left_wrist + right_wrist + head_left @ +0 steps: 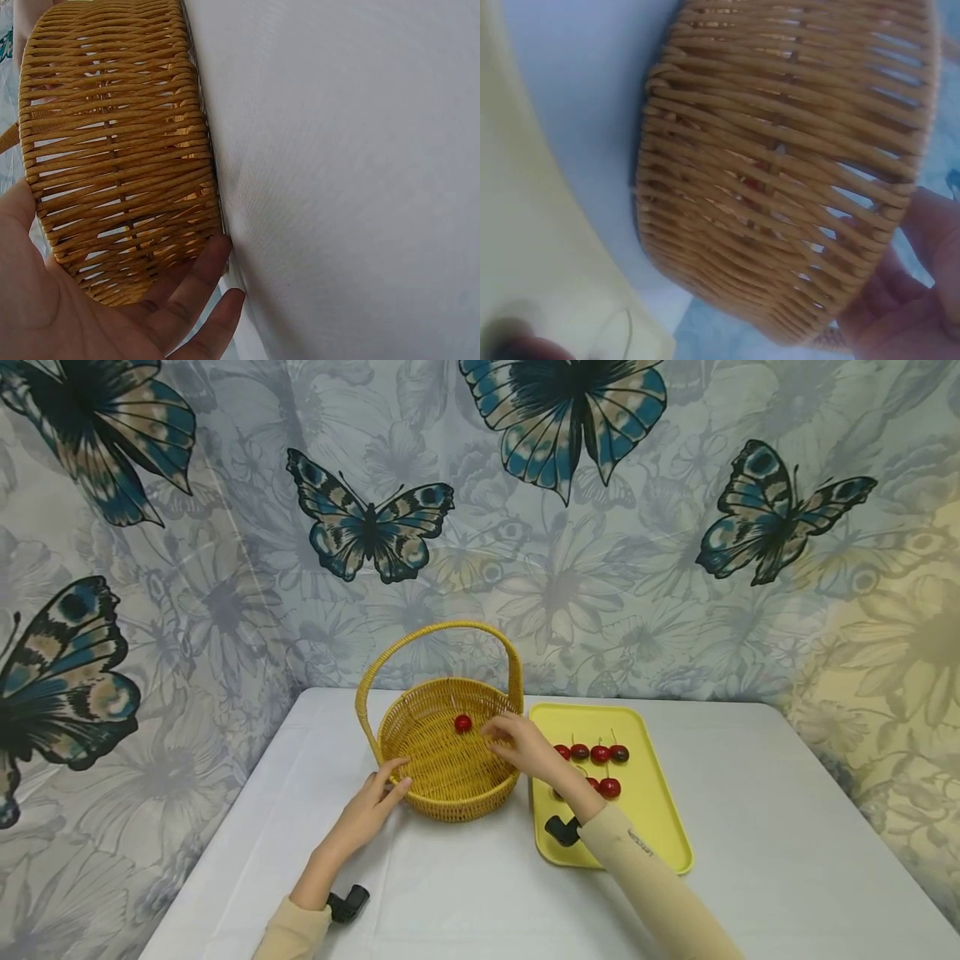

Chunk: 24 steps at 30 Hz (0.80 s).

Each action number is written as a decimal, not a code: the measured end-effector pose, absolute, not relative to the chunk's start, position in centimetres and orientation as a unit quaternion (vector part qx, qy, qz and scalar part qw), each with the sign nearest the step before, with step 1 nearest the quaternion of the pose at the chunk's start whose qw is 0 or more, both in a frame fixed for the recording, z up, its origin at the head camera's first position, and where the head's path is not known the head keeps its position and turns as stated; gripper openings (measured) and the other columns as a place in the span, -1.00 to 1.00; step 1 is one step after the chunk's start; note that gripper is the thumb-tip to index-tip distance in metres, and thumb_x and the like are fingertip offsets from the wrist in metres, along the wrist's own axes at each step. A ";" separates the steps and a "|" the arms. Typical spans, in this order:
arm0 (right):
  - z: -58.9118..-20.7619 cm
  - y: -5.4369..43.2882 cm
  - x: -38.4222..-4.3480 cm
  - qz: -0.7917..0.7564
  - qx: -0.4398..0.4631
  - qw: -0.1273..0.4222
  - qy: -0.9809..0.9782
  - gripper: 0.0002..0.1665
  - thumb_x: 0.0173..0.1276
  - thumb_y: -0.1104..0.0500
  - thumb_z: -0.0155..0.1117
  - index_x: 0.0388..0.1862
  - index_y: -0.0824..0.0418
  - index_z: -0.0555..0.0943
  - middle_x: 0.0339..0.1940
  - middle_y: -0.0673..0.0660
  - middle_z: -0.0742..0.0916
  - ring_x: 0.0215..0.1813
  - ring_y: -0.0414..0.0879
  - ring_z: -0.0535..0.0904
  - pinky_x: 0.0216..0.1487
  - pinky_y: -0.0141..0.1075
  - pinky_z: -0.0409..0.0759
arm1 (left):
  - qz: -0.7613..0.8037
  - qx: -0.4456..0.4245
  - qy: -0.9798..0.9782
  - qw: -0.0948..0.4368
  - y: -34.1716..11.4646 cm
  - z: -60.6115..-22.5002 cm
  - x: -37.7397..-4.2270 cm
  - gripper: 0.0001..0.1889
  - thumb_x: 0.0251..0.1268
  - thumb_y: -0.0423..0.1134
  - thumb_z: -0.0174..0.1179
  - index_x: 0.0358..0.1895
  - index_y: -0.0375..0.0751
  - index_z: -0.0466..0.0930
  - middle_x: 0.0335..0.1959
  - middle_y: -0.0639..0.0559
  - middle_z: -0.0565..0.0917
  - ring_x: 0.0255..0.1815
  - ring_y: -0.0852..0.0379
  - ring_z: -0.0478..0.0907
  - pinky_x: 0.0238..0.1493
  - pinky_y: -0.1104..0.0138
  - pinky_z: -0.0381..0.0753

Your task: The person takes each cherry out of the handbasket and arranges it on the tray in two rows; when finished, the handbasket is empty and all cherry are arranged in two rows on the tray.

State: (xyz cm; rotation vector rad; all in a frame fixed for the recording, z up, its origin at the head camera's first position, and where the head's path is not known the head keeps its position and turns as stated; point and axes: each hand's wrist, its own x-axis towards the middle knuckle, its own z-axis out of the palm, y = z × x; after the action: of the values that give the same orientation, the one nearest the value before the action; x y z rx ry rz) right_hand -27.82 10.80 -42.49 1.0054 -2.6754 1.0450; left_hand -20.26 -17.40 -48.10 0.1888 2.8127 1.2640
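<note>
A yellow woven basket [450, 797] with a tall arched handle stands on the table, a red cherry [462, 723] with a stem lying inside. My left hand [369, 806] holds the basket's near left side, its thumb at the rim and other fingers along the outer weave in the left wrist view. Over the basket's right rim reaches my right hand [521, 745], fingers loosely bent, and I see nothing between them. In the right wrist view, the weave hides part of this hand [907, 300]. Several dark red cherries [610, 787] lie on a yellow tray [645, 827] beside the basket.
A white cloth covers the table [750, 827]. Behind it hangs a fabric backdrop [562, 585] printed with butterflies and flowers. The right forearm passes above the tray and covers some of it. The basket handle [450, 625] arches up near the right hand.
</note>
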 end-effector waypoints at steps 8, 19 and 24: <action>-43.0 10.3 -29.8 0.328 0.335 0.029 -0.883 -0.78 0.28 0.35 0.20 -0.08 0.30 0.58 -0.13 0.22 0.61 -0.09 0.03 0.55 -0.05 -0.15 0.53 | 0.407 0.063 0.911 0.024 -17.2 -47.9 -20.4 -0.51 0.36 0.25 -0.18 0.33 0.39 0.15 0.05 -0.12 0.44 0.03 -0.05 0.50 -0.10 0.00 0.50; -43.1 9.2 -32.2 0.291 0.351 -0.004 -0.890 -0.69 0.27 0.35 0.20 0.02 0.27 0.57 -0.02 0.24 0.59 0.00 0.12 0.52 0.01 -0.09 0.49 | 0.406 0.064 0.911 0.019 -17.3 -48.1 -20.4 -0.52 0.37 0.24 -0.17 0.33 0.39 0.16 0.03 -0.11 0.45 0.01 -0.03 0.51 -0.12 0.02 0.51; -43.2 8.8 -33.0 0.285 0.355 -0.026 -0.890 -0.66 0.31 0.37 0.13 0.06 0.25 0.55 0.03 0.22 0.57 0.07 0.14 0.50 0.07 -0.07 0.47 | 0.405 0.062 0.912 0.022 -17.4 -48.1 -20.3 -0.46 0.34 0.28 -0.18 0.36 0.31 0.16 0.05 -0.11 0.45 0.02 -0.04 0.51 -0.12 0.01 0.51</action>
State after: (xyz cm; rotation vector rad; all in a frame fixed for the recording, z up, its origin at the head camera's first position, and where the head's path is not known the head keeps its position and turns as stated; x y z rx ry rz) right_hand -33.03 8.85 -43.18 1.1344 -2.8444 0.9099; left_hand -20.30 -17.38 -48.07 0.1921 2.8248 1.2551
